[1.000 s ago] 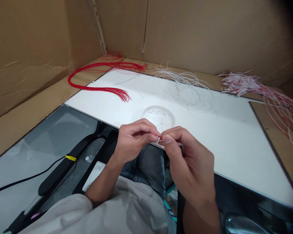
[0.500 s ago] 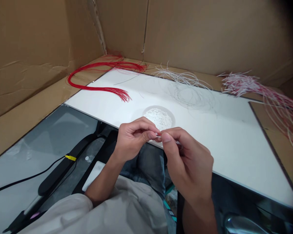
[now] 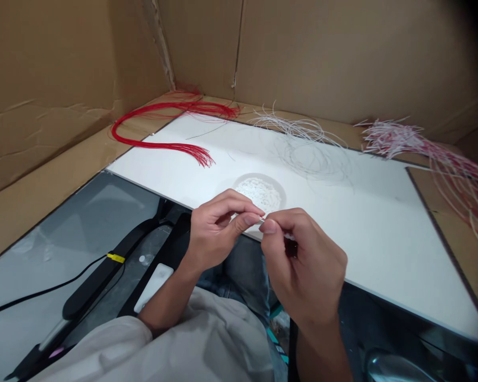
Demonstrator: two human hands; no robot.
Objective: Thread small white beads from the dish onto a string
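Pinched between thumb and forefinger, a thin wire [image 3: 262,218] shows as a tiny white and red bit in the gap between my hands. My left hand [image 3: 219,228] closes on one side of it, above the table's front edge. My right hand [image 3: 305,260] grips the other side, its other fingers curled into the palm. Most of the wire is hidden by the fingertips. Just behind the hands, a round shallow dish [image 3: 281,187] holds many small white pieces [image 3: 258,192].
A bundle of red wires [image 3: 155,143] curves across the back left of the white table [image 3: 382,233]. Loose white wires [image 3: 302,130] lie at the back, and red-and-white wires [image 3: 394,139] at the right. Cardboard walls [image 3: 342,53] enclose the table; a black armrest [image 3: 99,281] stands left.
My hands stay close together, fingertips slightly shifted. The white strand seen between them earlier is now mostly covered, and my right thumb and forefinger have moved a little.
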